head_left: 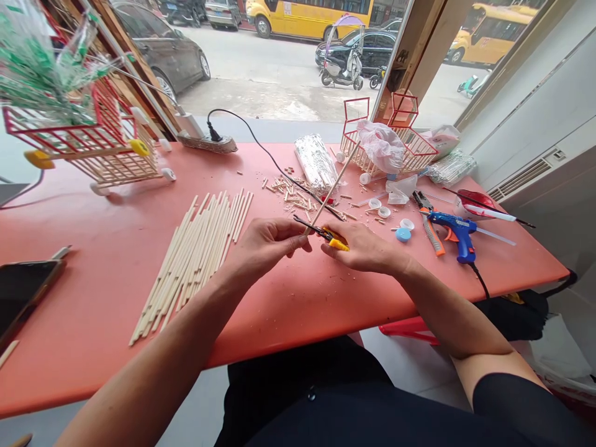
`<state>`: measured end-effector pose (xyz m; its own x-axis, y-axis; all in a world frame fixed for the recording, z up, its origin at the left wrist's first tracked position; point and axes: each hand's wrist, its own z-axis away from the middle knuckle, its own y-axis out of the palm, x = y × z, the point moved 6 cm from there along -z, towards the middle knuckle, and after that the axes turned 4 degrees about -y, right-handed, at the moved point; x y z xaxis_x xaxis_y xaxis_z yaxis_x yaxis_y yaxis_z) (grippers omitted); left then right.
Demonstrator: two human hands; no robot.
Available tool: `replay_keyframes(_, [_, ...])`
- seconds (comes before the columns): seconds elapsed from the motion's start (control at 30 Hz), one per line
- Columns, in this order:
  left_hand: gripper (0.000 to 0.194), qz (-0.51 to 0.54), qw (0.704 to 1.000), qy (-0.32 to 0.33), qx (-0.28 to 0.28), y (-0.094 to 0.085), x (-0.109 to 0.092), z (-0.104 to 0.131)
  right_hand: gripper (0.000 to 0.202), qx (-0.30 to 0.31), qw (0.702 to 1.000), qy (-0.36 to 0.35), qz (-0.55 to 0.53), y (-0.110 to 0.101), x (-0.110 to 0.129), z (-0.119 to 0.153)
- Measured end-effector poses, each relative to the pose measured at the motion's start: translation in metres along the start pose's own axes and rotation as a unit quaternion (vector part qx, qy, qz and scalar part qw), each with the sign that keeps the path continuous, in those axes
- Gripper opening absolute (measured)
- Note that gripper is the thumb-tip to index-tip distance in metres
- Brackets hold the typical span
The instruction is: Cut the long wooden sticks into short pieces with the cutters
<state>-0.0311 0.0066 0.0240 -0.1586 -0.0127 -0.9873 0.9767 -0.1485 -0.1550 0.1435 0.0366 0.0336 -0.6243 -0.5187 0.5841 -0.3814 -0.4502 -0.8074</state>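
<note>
Over the middle of the orange-red table [288, 310], my left hand [274, 242] pinches the lower end of a thin wooden stick [336, 186], which slants up to the right. My right hand [361, 247] is wrapped round the yellow handles of a pair of pliers [333, 238]. The black jaws reach left to the stick close by my left fingertips; whether they grip it I cannot tell. Left of my hands lies a spread of wooden sticks [195, 261]. Short cut-off stick pieces [291, 192] are scattered beyond my hands.
A stick-built toy cart [112, 161] stands at left, another cart [414, 149] at back right. A blue glue gun [459, 233] and a utility knife [433, 233] lie right. A black cable [261, 139] runs from a power strip [209, 144]. A phone [28, 288] rests at left.
</note>
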Motion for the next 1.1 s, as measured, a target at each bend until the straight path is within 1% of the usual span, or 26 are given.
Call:
replay_keyframes(0.2, [0.020, 0.020, 1.000, 0.008, 0.001, -0.0018, -0.0004, -0.0005, 0.013, -0.059, 0.997, -0.042, 0.001, 0.0051, -0.0007, -0.0005])
replay_keyframes(0.3, [0.022, 0.032, 0.999, 0.000, 0.006, -0.0028, 0.0012, -0.0012, 0.011, -0.080, 0.996, -0.043, 0.021, 0.0069, -0.0006, -0.0006])
replay_keyframes(0.57, [0.019, 0.054, 0.998, -0.009, 0.023, -0.0032, 0.0040, -0.0037, 0.011, -0.065, 0.997, -0.018, 0.028, 0.0101, 0.0002, 0.0000])
replay_keyframes(0.9, [0.023, 0.045, 0.998, -0.024, 0.027, -0.0020, 0.0064, -0.0034, 0.014, -0.061, 0.998, -0.016, 0.032, 0.0099, 0.0003, 0.0014])
replay_keyframes(1.1, [0.024, 0.043, 0.999, -0.023, 0.020, -0.0022, 0.0062, -0.0033, 0.015, -0.069, 0.996, 0.002, 0.051, 0.0074, -0.0008, 0.0004])
